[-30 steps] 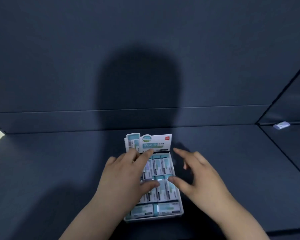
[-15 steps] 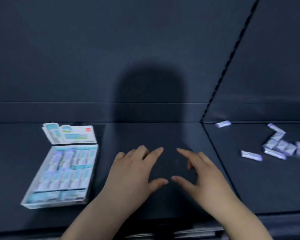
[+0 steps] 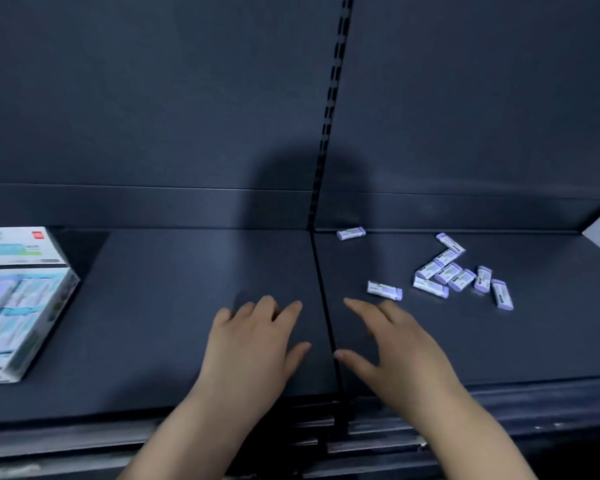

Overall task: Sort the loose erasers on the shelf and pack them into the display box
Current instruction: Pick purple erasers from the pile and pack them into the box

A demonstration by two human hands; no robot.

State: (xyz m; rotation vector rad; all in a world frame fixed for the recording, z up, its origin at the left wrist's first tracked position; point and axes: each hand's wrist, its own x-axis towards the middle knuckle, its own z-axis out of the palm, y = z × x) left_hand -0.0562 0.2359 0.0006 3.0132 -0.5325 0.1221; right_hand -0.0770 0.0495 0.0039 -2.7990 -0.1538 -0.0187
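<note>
Left hand (image 3: 253,344) and right hand (image 3: 399,348) hovered spread, empty; I judged the erasers (image 3: 448,273) light, firm, best pinched across long sides.

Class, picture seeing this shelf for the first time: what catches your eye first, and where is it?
The eye lands first on the scatter of purple-and-white erasers on the right shelf panel, pale against the dark, one stray eraser farther back. At far left sits the display box of teal-and-white packs; mid-frame, the left hand and right hand spread open, holding nothing.
</note>
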